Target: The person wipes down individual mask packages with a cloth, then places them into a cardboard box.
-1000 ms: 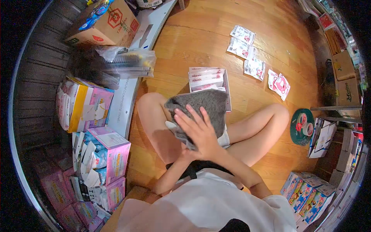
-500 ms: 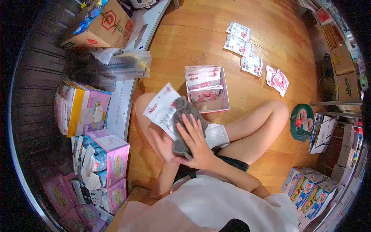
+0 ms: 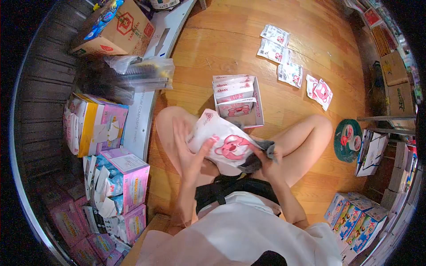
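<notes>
Over my lap is a white mask packet [image 3: 235, 146] with a pink bear picture, tilted down toward the right. My left hand [image 3: 188, 148] grips its left part, thumb across the front and fingers blurred at the side. At the packet's right end, my right hand [image 3: 270, 164] is closed on a dark grey fuzzy cloth [image 3: 252, 164] that lies against and partly behind the packet. Just beyond, an open box [image 3: 260, 108] stands on the floor with several similar white packets [image 3: 235, 91] upright inside.
Several white packets [image 3: 290, 73] lie on the wooden floor [image 3: 213, 35] ahead. At right are rolls of tape [image 3: 348, 139] in a green round holder and colourful boxes [image 3: 357, 219]. Pink boxes [image 3: 133, 181] and a carton [image 3: 120, 29] line the left shelf.
The packet has turned to show its bear picture and sits further right. My right hand has moved from atop the grey cloth to the packet's right end; my left hand has risen slightly.
</notes>
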Motion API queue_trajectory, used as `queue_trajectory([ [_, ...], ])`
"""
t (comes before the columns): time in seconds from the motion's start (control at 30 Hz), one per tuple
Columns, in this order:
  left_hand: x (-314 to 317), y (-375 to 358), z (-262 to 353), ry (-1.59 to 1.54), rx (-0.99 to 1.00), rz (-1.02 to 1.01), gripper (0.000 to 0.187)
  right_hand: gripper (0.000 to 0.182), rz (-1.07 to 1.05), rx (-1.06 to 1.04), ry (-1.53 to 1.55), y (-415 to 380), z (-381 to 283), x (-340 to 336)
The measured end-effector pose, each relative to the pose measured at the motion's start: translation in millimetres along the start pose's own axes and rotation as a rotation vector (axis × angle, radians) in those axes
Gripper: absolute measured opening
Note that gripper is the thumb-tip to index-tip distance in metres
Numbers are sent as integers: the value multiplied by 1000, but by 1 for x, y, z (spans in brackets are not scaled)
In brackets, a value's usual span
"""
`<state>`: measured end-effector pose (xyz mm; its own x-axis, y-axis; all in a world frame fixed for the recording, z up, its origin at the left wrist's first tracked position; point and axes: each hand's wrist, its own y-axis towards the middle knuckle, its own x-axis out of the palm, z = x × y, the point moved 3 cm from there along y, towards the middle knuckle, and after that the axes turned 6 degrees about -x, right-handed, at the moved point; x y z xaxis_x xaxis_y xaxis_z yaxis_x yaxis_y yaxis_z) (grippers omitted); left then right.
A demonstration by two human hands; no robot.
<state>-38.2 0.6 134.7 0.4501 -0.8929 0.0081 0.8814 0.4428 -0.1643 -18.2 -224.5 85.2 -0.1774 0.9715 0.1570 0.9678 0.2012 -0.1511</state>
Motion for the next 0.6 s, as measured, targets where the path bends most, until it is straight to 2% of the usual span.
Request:
queue_trajectory([
  [0.07,-5,3,-6,-95,-188,-177,74,22,85,61,105,0,-33,-2],
  [0.1,-6,4,-7,-28,-238,-275,64,23,127,127,333,-1,-33,-4],
  [0.17,-4,4,-8,107,-341,-470,43,15,178,142,161,-6,-13,-25],
  [0.2,-1,4,-4,130,-310,-450,35,11,203,150,75,-8,-6,-36],
  [0.27,12,1,8,175,-250,-409,19,20,196,125,-80,-12,-18,-51],
  [0.33,19,4,22,186,-180,-423,18,22,235,141,-128,-18,-17,-71],
  [0.37,23,6,29,190,-145,-432,18,20,292,96,32,-18,-16,-77],
  [0.47,34,27,59,344,100,-500,23,18,499,63,178,-16,-20,-101],
  [0.5,38,35,62,421,209,-528,24,19,536,81,237,-14,-19,-107],
  [0.6,57,59,57,599,353,-579,24,19,595,90,294,-10,-15,-116],
])
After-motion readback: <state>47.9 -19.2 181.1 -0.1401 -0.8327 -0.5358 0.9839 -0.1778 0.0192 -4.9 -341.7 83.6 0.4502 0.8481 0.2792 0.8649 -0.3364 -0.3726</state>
